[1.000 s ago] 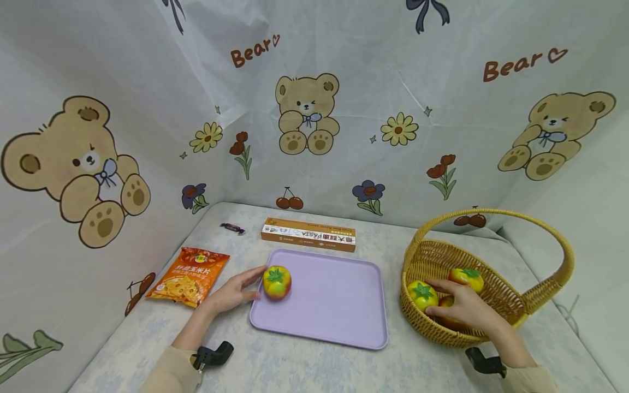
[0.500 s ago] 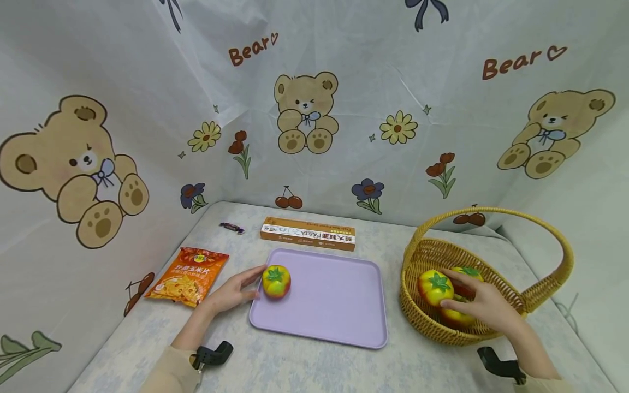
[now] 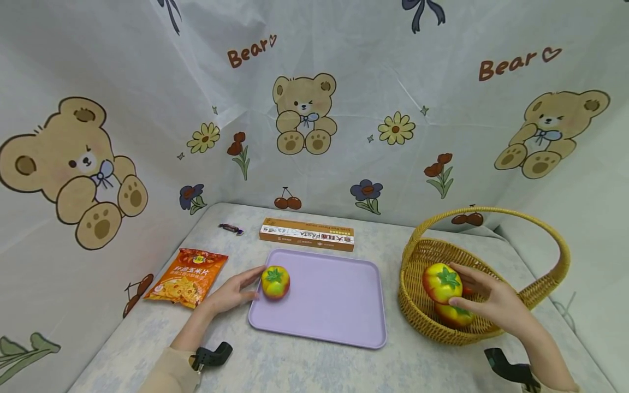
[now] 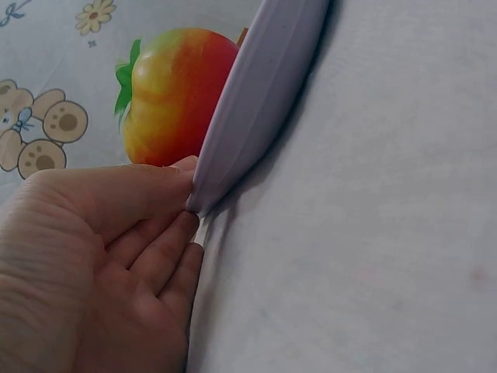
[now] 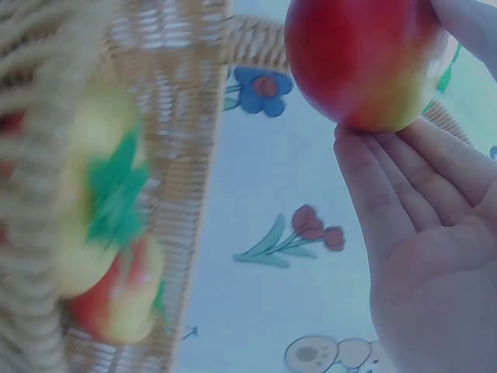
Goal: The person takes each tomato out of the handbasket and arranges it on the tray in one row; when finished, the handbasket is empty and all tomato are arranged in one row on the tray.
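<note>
My right hand (image 3: pixel 486 297) grips a yellow-red toy persimmon (image 3: pixel 442 283) with a green leafy top, holding it over the wicker basket (image 3: pixel 417 322). In the right wrist view, thumb and fingertips pinch this held persimmon (image 5: pixel 365 62) from opposite sides. Another persimmon (image 3: pixel 453 316) lies in the basket below; the right wrist view shows a leafy-topped persimmon (image 5: pixel 93 194) there and one more (image 5: pixel 124 299) beside it. My left hand (image 3: pixel 235 295) holds the left rim of the lilac tray (image 3: pixel 334 300), pinched between thumb and fingers in the left wrist view. A single persimmon (image 3: pixel 276 283) sits on the tray beside that hand.
An orange snack bag (image 3: pixel 189 277) lies left of the tray. Behind it is a small wrapped candy (image 3: pixel 231 229). A pasta box (image 3: pixel 307 234) lies along the tray's far side. The basket's tall handle (image 3: pixel 491 210) arches over its opening. A bear-print cloth hangs behind.
My right hand has lifted a persimmon from the basket's left side, moving up and slightly right. My left hand and the persimmon on the tray have stayed in place.
</note>
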`<state>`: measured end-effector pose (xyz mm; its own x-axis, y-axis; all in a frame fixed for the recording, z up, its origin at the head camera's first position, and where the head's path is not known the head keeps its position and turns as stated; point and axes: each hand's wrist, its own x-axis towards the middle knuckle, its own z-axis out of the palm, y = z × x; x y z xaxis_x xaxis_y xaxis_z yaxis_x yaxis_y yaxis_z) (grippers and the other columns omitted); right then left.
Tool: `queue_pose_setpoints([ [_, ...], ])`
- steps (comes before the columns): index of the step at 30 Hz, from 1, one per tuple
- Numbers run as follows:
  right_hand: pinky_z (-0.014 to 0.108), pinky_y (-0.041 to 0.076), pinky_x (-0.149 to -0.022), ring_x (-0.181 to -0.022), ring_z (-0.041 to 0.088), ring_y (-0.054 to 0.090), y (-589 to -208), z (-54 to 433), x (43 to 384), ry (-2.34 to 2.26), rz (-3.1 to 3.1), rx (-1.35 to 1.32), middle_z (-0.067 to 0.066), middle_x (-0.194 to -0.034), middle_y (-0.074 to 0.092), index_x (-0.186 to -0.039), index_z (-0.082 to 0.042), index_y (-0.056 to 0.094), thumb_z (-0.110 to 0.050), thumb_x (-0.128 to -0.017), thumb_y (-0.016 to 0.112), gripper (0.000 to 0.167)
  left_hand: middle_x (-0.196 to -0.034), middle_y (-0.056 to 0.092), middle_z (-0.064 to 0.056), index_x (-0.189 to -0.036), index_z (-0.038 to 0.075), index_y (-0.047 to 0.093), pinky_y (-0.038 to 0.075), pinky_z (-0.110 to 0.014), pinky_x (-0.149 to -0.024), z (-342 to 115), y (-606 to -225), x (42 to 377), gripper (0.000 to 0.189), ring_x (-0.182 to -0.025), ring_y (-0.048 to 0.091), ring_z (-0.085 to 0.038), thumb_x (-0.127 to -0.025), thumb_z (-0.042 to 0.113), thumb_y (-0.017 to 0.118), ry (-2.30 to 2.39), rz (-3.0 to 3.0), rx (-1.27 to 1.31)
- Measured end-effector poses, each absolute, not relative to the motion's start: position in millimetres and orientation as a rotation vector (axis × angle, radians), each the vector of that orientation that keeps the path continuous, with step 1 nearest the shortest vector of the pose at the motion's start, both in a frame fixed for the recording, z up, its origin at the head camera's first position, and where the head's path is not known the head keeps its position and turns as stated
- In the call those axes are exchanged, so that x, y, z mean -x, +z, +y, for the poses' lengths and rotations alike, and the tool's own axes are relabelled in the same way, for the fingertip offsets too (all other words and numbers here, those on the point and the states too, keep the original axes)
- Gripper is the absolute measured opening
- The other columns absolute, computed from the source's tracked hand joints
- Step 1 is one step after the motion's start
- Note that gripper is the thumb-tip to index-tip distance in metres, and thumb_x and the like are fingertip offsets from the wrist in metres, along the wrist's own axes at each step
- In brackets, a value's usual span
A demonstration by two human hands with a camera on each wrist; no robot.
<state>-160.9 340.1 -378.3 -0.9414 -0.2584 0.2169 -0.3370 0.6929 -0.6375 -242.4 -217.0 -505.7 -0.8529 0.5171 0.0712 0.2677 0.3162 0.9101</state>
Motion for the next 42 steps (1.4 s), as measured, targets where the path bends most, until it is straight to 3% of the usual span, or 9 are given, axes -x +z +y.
queue_pose_setpoints([
  [6,0.010,0.047,-0.081,-0.104,-0.007,0.053,-370,315,155,1.115,-2.667,-0.665,0.013,-0.128,0.052,-0.136,-0.006,0.049,-0.011,-0.076,0.079,0.068,-0.150,0.028,-0.017,-0.146,0.000,0.031,0.021,-0.049,-0.110,-218,-505,240,0.066,-0.137,0.025,-0.036,-0.089,0.008,0.064,1.552,2.354,-0.707],
  [10,0.012,0.047,-0.083,-0.105,0.001,0.056,-372,291,157,1.154,-2.596,-0.794,0.012,-0.127,0.054,-0.136,-0.008,0.050,-0.008,-0.074,0.080,0.069,-0.150,0.028,-0.017,-0.146,0.000,0.031,0.022,-0.049,-0.110,-220,-508,239,0.067,-0.136,0.026,-0.037,-0.089,0.010,0.065,1.539,2.366,-0.704],
  [21,0.025,0.047,-0.092,-0.110,0.015,0.058,-393,229,183,1.337,-2.590,-0.938,0.006,-0.131,0.054,-0.135,-0.010,0.051,-0.020,-0.076,0.080,0.067,-0.150,0.029,-0.016,-0.146,0.002,0.033,0.021,-0.051,-0.110,-216,-509,240,0.066,-0.137,0.025,-0.036,-0.089,0.009,0.064,1.556,2.339,-0.685],
  [29,0.042,0.047,-0.094,-0.115,0.025,0.055,-408,193,212,1.405,-2.572,-1.089,0.008,-0.133,0.053,-0.135,-0.007,0.050,-0.023,-0.077,0.079,0.067,-0.150,0.029,-0.017,-0.145,0.000,0.033,0.022,-0.051,-0.110,-215,-507,242,0.065,-0.136,0.026,-0.037,-0.089,0.010,0.064,1.552,2.348,-0.716],
  [36,0.039,0.046,-0.096,-0.113,0.026,0.057,-417,159,233,1.416,-2.627,-1.073,0.011,-0.131,0.054,-0.134,-0.002,0.050,-0.016,-0.075,0.081,0.068,-0.150,0.029,-0.019,-0.145,-0.001,0.032,0.021,-0.053,-0.109,-216,-507,242,0.066,-0.136,0.026,-0.039,-0.089,0.010,0.065,1.557,2.356,-0.731],
  [42,0.048,0.044,-0.096,-0.113,0.038,0.055,-404,132,233,1.492,-2.657,-1.125,0.024,-0.129,0.052,-0.131,0.012,0.046,-0.003,-0.078,0.076,0.063,-0.149,0.029,-0.020,-0.145,-0.002,0.032,0.022,-0.054,-0.108,-216,-505,241,0.065,-0.135,0.026,-0.041,-0.089,0.010,0.064,1.549,2.371,-0.739],
])
